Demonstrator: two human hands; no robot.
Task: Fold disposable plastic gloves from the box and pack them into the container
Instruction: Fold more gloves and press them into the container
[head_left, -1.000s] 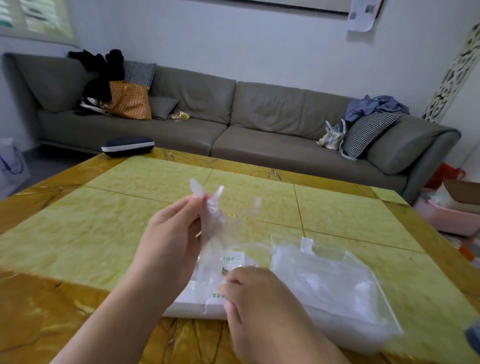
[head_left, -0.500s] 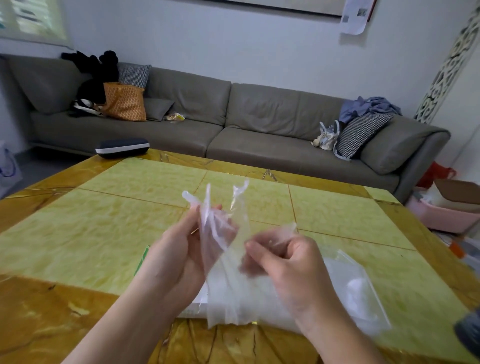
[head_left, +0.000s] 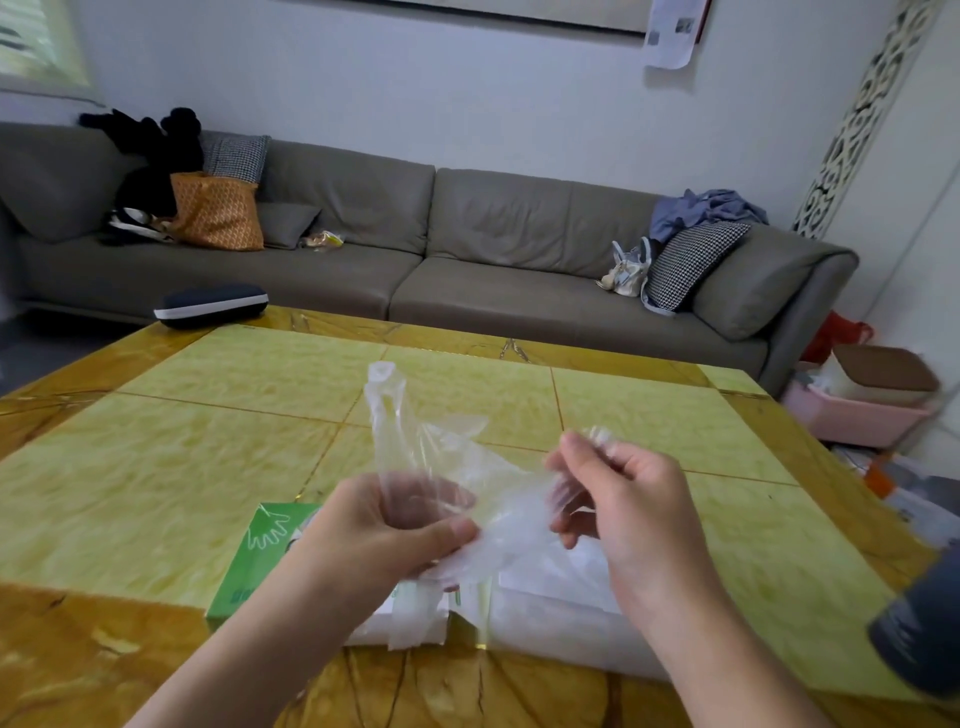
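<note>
Clear plastic glove (head_left: 441, 467) is stretched between two hands at lower centre: the left hand (head_left: 379, 530) pinches one end, the right hand (head_left: 618, 493) grips the other. Beneath them lie a green glove box (head_left: 254, 551) and a translucent container (head_left: 561, 613) on the yellow table (head_left: 208, 441). Beyond it, across the upper frame, stands a grey sofa (head_left: 467, 249).

The glove (head_left: 441, 467) is clear, see-through plastic. The glove box (head_left: 249, 561) is bright green with a white hand outline. The counter (head_left: 208, 441) has yellow-green marbled panels inside a golden-brown veined border. The far sofa (head_left: 467, 249) is grey-brown, carrying an orange bag (head_left: 218, 213), black-and-white houndstooth cushions (head_left: 685, 260) and blue cloth (head_left: 701, 208). A pink bin (head_left: 852, 415) sits far right.
</note>
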